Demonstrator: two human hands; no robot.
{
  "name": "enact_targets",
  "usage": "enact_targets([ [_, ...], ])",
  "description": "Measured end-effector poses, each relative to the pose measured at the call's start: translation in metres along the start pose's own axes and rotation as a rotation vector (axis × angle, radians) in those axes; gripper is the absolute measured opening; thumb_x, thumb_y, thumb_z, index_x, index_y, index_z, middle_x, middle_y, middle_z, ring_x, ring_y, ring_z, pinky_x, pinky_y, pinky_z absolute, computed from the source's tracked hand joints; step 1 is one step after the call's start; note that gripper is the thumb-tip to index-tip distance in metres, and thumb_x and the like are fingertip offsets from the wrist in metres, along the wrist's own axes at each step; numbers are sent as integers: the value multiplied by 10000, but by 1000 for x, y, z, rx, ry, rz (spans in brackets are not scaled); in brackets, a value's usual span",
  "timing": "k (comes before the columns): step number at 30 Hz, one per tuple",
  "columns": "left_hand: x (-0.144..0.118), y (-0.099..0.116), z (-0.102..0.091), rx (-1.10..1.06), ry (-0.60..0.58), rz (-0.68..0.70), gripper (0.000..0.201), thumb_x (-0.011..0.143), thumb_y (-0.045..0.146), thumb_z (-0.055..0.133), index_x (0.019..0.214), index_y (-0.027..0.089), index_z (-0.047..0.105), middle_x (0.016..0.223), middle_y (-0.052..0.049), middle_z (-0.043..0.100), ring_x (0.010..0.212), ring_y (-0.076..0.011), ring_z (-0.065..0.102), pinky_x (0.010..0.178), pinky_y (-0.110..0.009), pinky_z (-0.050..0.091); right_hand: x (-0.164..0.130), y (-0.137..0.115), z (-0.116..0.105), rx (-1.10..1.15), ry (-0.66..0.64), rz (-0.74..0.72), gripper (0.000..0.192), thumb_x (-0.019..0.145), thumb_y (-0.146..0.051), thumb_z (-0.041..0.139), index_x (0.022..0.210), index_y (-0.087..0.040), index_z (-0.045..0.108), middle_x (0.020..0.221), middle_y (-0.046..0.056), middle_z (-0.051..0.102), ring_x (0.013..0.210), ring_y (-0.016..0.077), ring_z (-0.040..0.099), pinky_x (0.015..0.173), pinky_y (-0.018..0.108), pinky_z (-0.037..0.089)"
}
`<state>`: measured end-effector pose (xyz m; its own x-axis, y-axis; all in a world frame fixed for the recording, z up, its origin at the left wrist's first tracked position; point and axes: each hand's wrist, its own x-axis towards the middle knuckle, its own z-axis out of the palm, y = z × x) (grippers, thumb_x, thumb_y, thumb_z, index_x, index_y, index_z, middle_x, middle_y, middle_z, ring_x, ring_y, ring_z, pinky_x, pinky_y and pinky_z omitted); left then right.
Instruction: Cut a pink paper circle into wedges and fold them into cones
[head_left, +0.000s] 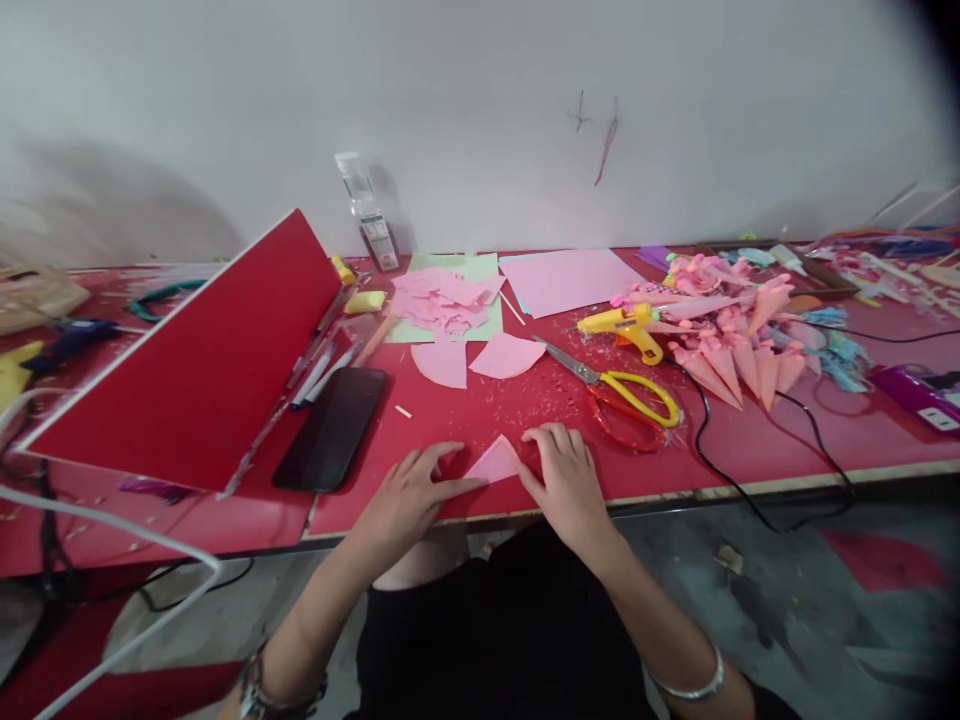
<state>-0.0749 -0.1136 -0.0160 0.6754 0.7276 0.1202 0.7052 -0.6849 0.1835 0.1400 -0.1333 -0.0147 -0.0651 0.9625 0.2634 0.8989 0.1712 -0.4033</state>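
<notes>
A small folded piece of pink paper [495, 462] lies at the table's front edge, its point facing away from me. My left hand [412, 490] rests at its left side, thumb along the lower edge, index finger spread apart from the thumb. On the other side my right hand [566, 475] lies open, its thumb touching the paper's right edge and its fingers on the table. Beyond them lie two pink paper sectors, one on the left [441, 364] and one on the right [506, 356]. Yellow-handled scissors [637, 395] lie to the right.
At left are a black phone [330, 430], pens [322, 372] and a leaning red board [202, 360]. Paper scraps [446, 300], a bottle [367, 215] and pink sheets [570, 280] stand behind. A yellow glue gun [622, 328], its black cord and pink paper cones [739, 365] lie right.
</notes>
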Motion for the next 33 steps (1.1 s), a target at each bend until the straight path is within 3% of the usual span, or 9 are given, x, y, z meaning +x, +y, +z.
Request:
enact_targets([
  [5, -8, -8, -4, 32, 20, 104, 471, 792, 102, 471, 1151, 406, 506, 1191, -25, 514, 968, -171, 516, 811, -340, 454, 1, -1, -1, -37, 6, -24, 132, 813, -254, 480, 931, -206, 514, 924, 78, 532, 878, 225, 468, 724, 348, 387],
  [11, -28, -5, -14, 11, 86, 117, 348, 821, 182, 446, 1136, 290, 548, 1109, -31, 608, 951, -172, 560, 828, -331, 463, 0, -2, 1, -41, 22, -19, 140, 829, -274, 467, 933, -204, 528, 922, 81, 537, 877, 224, 463, 724, 343, 381],
  [16, -34, -5, -9, 23, 128, 135, 366, 819, 155, 432, 1151, 268, 537, 1105, -29, 616, 965, -168, 563, 828, -318, 463, 2, -3, -1, 34, 11, 2, 216, 867, -330, 395, 958, -215, 553, 961, 77, 542, 900, 224, 461, 800, 389, 339],
  [21, -36, -1, -3, 41, 154, 112, 384, 803, 125, 437, 1161, 232, 525, 1118, -37, 608, 1009, -176, 537, 848, -329, 456, 9, -5, 3, 65, -36, -61, 217, 770, -332, 553, 965, -236, 554, 1007, 62, 520, 946, 229, 449, 803, 404, 321],
  [24, -34, 4, -4, 53, 150, 67, 356, 801, 115, 427, 1119, 219, 550, 1102, -37, 612, 990, -173, 538, 851, -327, 451, 15, -4, 5, 83, -48, -48, 190, 725, -254, 597, 910, -227, 562, 1006, 56, 520, 956, 235, 443, 790, 406, 317],
  [29, -22, 14, -6, 102, 175, 34, 277, 793, 122, 431, 1013, 190, 585, 994, -48, 639, 877, -171, 566, 776, -308, 468, 21, -1, 1, 136, -73, -148, 372, 695, -261, 634, 1049, -223, 528, 1037, 70, 510, 986, 243, 434, 807, 411, 325],
  [33, -12, 19, -3, 145, 203, 23, 163, 786, 141, 445, 841, 174, 594, 846, -45, 645, 752, -173, 574, 670, -301, 471, 24, 1, -1, 271, -196, -261, 213, 739, -170, 582, 949, -183, 552, 966, 58, 524, 905, 185, 494, 768, 314, 383],
])
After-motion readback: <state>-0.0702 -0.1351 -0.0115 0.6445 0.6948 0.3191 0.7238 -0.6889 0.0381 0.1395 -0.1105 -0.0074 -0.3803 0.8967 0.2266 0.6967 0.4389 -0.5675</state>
